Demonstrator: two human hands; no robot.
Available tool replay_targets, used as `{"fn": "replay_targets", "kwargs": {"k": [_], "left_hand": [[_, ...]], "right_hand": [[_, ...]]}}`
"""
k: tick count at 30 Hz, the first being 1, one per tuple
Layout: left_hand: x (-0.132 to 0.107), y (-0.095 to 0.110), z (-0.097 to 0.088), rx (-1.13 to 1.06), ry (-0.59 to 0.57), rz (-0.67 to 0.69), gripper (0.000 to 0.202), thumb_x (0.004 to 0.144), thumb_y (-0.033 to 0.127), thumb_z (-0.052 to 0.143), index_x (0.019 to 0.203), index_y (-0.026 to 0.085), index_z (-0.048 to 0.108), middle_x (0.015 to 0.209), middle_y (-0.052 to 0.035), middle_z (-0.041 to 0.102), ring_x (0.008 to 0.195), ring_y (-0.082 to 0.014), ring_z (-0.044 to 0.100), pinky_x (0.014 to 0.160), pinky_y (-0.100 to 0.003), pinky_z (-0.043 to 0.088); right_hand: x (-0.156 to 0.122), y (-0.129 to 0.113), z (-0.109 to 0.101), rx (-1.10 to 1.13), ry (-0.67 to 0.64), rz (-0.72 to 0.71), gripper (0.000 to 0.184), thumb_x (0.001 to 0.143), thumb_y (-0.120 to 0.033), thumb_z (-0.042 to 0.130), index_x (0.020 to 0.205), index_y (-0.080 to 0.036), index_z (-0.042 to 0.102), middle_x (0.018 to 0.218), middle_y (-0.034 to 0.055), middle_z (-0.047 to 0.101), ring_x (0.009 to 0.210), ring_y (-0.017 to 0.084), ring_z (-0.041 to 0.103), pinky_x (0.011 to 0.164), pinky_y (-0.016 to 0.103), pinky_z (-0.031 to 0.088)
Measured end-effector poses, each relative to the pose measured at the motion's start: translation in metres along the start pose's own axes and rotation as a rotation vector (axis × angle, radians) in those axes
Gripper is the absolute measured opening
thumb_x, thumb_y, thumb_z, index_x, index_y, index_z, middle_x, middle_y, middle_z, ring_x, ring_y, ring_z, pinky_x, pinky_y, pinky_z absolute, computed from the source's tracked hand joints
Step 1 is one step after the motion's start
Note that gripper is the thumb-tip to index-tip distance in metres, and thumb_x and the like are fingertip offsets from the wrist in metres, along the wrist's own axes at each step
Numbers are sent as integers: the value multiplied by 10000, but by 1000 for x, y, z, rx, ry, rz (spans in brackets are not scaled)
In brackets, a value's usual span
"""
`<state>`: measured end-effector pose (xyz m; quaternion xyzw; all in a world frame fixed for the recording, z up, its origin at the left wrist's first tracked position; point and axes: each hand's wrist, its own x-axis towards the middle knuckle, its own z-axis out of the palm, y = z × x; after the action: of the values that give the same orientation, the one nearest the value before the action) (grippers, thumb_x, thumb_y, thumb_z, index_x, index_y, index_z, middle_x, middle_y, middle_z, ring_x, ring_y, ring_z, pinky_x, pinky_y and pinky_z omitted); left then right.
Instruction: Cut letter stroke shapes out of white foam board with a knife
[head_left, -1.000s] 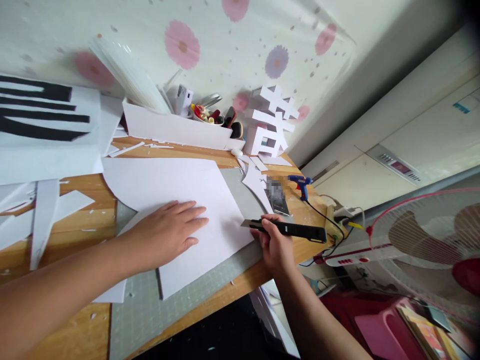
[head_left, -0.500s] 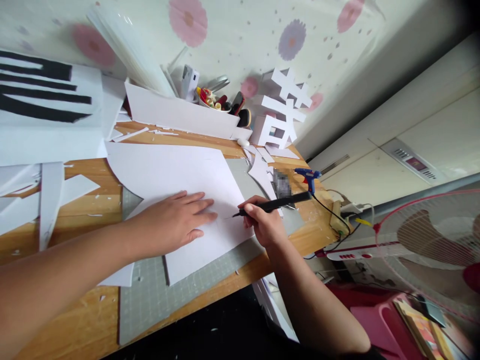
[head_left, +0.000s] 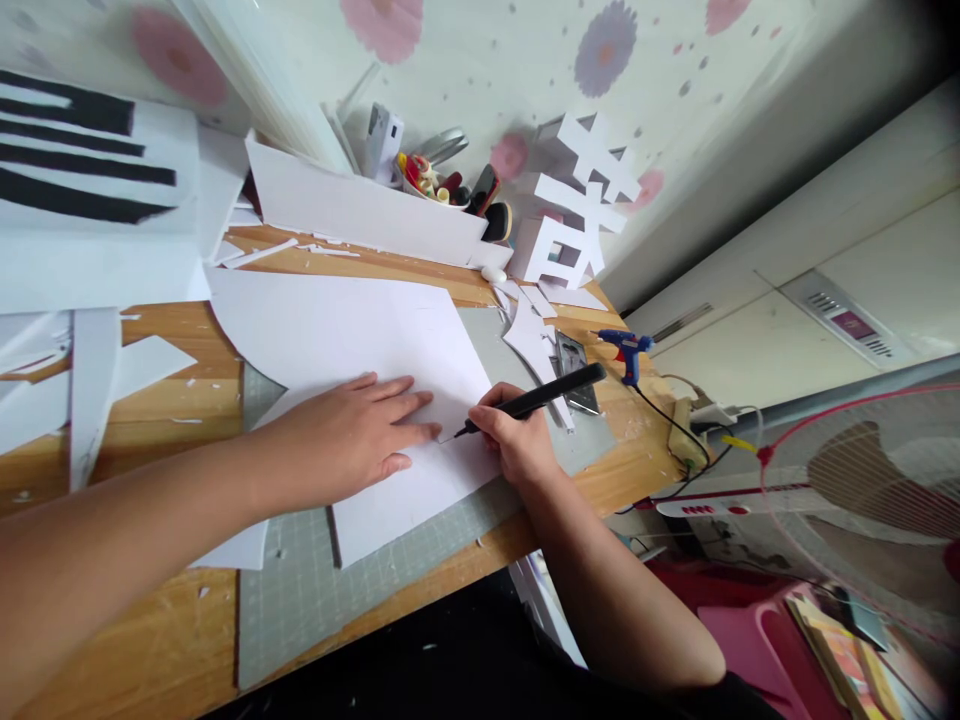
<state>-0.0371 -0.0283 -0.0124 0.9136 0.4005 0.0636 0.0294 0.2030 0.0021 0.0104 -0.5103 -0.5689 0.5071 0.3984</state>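
My left hand (head_left: 352,435) lies flat, fingers stretched out, on a large white foam sheet (head_left: 352,340) that covers a grey cutting mat (head_left: 300,590) on the wooden table. My right hand (head_left: 514,440) is closed round a black utility knife (head_left: 540,397). Its blade tip touches the sheet just right of my left fingertips.
A blue glue gun (head_left: 626,350) and a metal ruler (head_left: 574,365) lie to the right. A white cut-out character (head_left: 574,200), a tool cup (head_left: 442,185) and white board strips (head_left: 90,390) stand around the table. A fan (head_left: 855,490) is at the right, beyond the table edge.
My right hand has brought the knife leftward from the sheet's right edge onto the sheet, close to my left fingertips. My left hand stays pressed flat.
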Motion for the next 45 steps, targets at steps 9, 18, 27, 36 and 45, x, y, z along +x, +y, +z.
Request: {"fn": "replay_targets", "kwargs": {"k": [9,18,27,36,45], "left_hand": [[1,-1,1,-13,-42,-13,509,1022,330,677,1505,477,613,1673,-53,538,1550,-368,471,1225,-593,386],[0,-5,5,21,-61,1,495,1043,343,639,1520,470,603,1687,-67,516,1560,-391,451,1211,-629,391],[-1,-6,3,-20,-62,-20,502,1046,353,635,1527,489,592,1681,-16,528,1544,-376,472,1219,-585,385],[-3,-8,3,-50,-57,-33,454,1074,384,581,1515,489,606,1677,11,533,1560,-356,453,1243,-550,343],[-5,-12,9,-47,-1,1,412,1085,416,559,1483,476,645,1656,-1,560,1543,-348,483,1241,-523,349]], "right_hand": [[-1,-9,-2,-100,-40,-29,244,611,-429,788,594,-243,632,503,-57,530,525,132,467,522,274,376],[2,-7,-8,-81,-31,-32,266,599,-430,812,589,-237,630,492,-64,529,509,118,441,520,273,364],[3,-6,-15,-105,-1,-16,273,604,-439,806,592,-241,619,486,-68,524,507,117,438,513,267,357],[4,-1,-26,-133,37,-33,308,625,-481,799,586,-241,610,495,-55,521,523,123,442,501,265,334],[10,7,-42,-104,7,-63,271,649,-434,823,613,-236,640,510,-49,548,505,122,445,462,250,317]]}}
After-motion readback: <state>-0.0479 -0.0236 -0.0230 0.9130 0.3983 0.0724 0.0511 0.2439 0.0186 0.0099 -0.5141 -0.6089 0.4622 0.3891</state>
